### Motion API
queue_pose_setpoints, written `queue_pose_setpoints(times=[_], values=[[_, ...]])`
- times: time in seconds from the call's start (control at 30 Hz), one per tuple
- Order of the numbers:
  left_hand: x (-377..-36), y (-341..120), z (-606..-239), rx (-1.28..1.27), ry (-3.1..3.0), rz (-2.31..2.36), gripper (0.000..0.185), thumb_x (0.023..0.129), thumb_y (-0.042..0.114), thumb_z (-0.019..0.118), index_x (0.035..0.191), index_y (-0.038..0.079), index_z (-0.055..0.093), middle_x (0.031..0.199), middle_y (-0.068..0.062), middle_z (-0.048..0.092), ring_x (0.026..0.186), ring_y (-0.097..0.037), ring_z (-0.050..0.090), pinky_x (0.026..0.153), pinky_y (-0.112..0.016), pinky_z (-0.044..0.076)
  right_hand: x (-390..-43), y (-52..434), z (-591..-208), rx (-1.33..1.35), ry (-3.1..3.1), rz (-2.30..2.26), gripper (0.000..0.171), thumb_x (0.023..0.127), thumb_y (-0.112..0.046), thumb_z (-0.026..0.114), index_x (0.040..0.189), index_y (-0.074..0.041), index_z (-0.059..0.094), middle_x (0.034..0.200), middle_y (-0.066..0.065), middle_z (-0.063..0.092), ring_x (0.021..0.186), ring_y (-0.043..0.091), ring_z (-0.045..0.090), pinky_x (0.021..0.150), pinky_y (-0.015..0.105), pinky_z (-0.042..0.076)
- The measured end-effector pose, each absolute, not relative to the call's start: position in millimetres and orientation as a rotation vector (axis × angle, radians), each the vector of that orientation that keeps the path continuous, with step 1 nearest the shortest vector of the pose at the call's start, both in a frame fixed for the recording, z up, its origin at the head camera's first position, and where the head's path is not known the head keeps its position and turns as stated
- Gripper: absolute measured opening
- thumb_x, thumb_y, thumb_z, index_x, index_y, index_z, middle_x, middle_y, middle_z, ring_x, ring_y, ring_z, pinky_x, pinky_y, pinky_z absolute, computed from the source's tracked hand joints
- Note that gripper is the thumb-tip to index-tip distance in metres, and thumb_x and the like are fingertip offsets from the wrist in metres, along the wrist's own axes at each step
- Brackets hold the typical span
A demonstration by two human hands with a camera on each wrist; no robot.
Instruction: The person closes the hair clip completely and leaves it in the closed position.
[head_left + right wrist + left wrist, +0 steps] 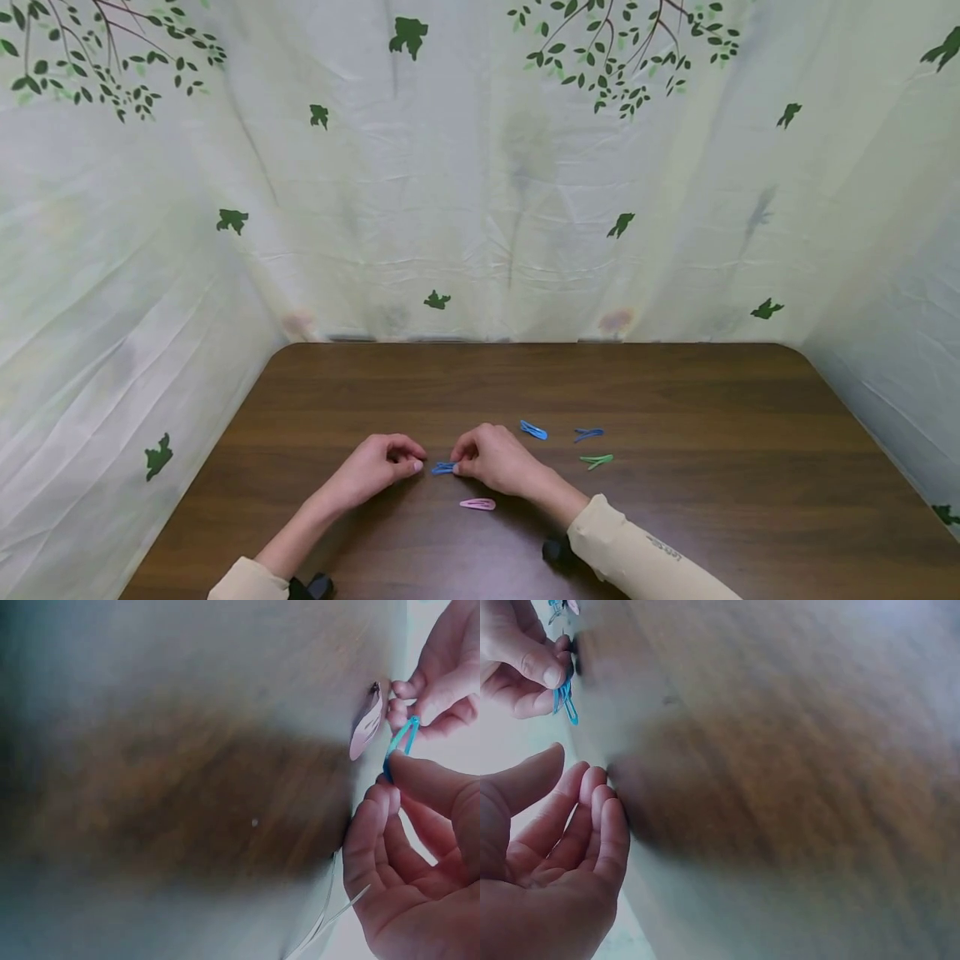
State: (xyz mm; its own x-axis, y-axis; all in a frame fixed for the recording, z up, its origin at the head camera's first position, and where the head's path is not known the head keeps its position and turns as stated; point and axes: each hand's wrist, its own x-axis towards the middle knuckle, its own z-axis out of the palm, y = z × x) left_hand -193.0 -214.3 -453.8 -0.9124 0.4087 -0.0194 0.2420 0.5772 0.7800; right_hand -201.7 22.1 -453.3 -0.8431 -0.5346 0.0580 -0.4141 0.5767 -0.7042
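My right hand pinches one end of a blue snap hair clip between thumb and fingertips. The clip's two arms stand spread apart, and its free end points towards my left hand. That hand is beside it on the left, with bent, relaxed fingers and nothing between them; in the left wrist view its thumb stands away from the fingers. Just in front of the right hand lies a pink hair clip, dark at one end in the right wrist view.
Two more blue hair clips and a green one, its arms spread, lie on the brown wooden table right of the hands. A white curtain with leaf prints hangs along the table's back edge and sides.
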Motion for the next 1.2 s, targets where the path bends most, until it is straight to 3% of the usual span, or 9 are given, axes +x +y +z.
queue_pose_setpoints(times=[0.6, 0.83, 1.07, 1.2], values=[[-181.8, -203.0, -435.0, 0.538, 2.658, 1.273, 0.013, 0.089, 0.011, 0.072, 0.1, 0.004, 0.072, 0.083, 0.003, 0.066, 0.075, -0.014, 0.06, 0.065, -0.026, 0.051, -191.4, 41.4, -436.7, -0.77, 2.61, -1.308, 0.008, 0.092, -0.016, 0.07, 0.09, -0.024, 0.071, 0.082, -0.004, 0.07, 0.067, 0.006, 0.059, 0.062, 0.025, 0.049], [-173.5, -195.9, -429.9, 0.519, 2.697, 1.348, 0.015, 0.087, 0.011, 0.074, 0.1, 0.003, 0.071, 0.084, 0.003, 0.066, 0.076, -0.013, 0.061, 0.069, -0.025, 0.051, -184.1, 49.9, -435.6, -0.784, 2.657, -1.364, 0.011, 0.093, -0.012, 0.069, 0.095, -0.022, 0.072, 0.085, -0.011, 0.066, 0.075, 0.006, 0.057, 0.068, 0.025, 0.049], [-165.3, -185.6, -426.6, 0.527, 2.768, 1.385, 0.019, 0.085, 0.01, 0.077, 0.103, 0.008, 0.071, 0.09, 0.004, 0.068, 0.079, -0.01, 0.062, 0.074, -0.027, 0.053, -174.5, 58.1, -433.1, -0.688, 2.625, -1.449, 0.012, 0.093, -0.012, 0.068, 0.098, -0.023, 0.073, 0.092, -0.007, 0.069, 0.079, 0.011, 0.061, 0.068, 0.027, 0.05], [-162.0, -183.2, -421.5, 0.593, 2.808, 1.451, 0.022, 0.083, 0.006, 0.078, 0.102, 0.016, 0.072, 0.092, 0.005, 0.068, 0.081, -0.009, 0.062, 0.077, -0.033, 0.054, -168.7, 61.0, -430.7, -0.65, 2.633, -1.531, 0.012, 0.093, -0.013, 0.069, 0.099, -0.024, 0.073, 0.093, -0.006, 0.07, 0.078, 0.014, 0.062, 0.067, 0.027, 0.051]])
